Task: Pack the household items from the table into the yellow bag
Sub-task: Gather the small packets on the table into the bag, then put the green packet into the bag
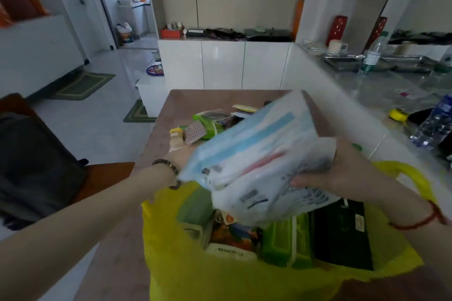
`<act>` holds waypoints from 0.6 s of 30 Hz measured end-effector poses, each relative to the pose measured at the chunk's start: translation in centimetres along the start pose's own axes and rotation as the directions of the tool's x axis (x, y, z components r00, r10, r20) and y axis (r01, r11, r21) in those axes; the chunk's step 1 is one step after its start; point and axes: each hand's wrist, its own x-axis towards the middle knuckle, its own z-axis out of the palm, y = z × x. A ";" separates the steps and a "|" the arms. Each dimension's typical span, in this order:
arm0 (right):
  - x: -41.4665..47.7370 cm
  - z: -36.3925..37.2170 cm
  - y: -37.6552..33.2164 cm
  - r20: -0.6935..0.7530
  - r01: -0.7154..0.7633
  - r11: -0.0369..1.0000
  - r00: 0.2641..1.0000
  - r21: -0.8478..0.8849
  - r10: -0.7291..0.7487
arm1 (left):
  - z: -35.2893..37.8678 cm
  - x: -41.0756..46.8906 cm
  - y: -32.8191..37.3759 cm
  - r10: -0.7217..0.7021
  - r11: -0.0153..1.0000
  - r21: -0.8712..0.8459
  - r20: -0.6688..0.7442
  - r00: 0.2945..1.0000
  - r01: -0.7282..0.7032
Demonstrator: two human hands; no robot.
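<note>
Yellow bag (171, 259) sits nearest to me on the bench (161, 129), its mouth open and already partly filled. Inside it, from my left to my right, I see a pale green pack (195, 205), a box with an orange and blue picture (234, 234), a bright green pack (286, 242) and a black box (342, 234), all standing side by side. One yellow handle loop (413, 176) rises at the far right edge.

Above the bag's mouth I hold a large soft white and blue package (259, 161), blurred by motion and tilted, its low end over the things in the bag. My left hand (182, 157) is mostly hidden behind the package's left end, so I cannot tell how its grip stands; a dark bead bracelet (168, 168) circles that wrist. My right hand (342, 173) closes its grip on the package's right side, fingers (305, 182) pressed against the printed wrapper. A red cord (425, 221) lies round my right wrist.

Farther along the bench, beyond the package, lie a green packet (208, 124), a small checked red and white pack (194, 132) and a small yellow-capped jar (176, 138), close together. To my right, a pale counter (381, 95) carries clear plastic bottles (374, 51). To my left stands a chair (105, 176) with a dark bag (34, 161) on it.
</note>
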 end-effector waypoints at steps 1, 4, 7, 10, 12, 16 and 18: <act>-0.2 0.7 0.4 0.068 -0.002 0.989 0.998 -0.149 0.012 | -0.7 -0.3 0.4 -0.046 0.994 -0.105 -0.050 0.998 0.041; -0.7 3.5 1.9 0.118 0.108 0.849 0.992 -0.517 -0.054 | -2.0 -1.3 1.1 -0.083 0.961 -0.274 -0.144 0.986 0.041; -0.9 5.6 3.6 0.040 0.091 0.725 0.995 -0.683 -0.088 | -2.1 -1.8 1.4 -0.080 0.917 -0.397 -0.120 0.990 0.026; -0.3 7.4 5.8 -0.079 0.009 0.671 0.992 -0.742 -0.101 | -2.7 -2.3 2.0 0.009 0.887 -0.458 -0.118 0.993 -0.062; -0.1 9.5 7.0 -0.040 -0.012 0.555 0.998 -0.832 -0.039 | -3.0 -2.5 2.5 0.084 0.859 -0.499 -0.081 0.993 -0.113; -1.3 13.2 8.6 0.154 0.003 0.493 0.952 -0.870 0.266 | -2.8 -2.7 2.1 0.154 0.858 -0.502 0.043 0.987 -0.112; -1.4 12.6 7.5 0.244 0.015 0.533 0.900 -0.846 0.362 | -2.8 -3.2 1.9 0.195 0.883 -0.459 0.178 0.964 -0.094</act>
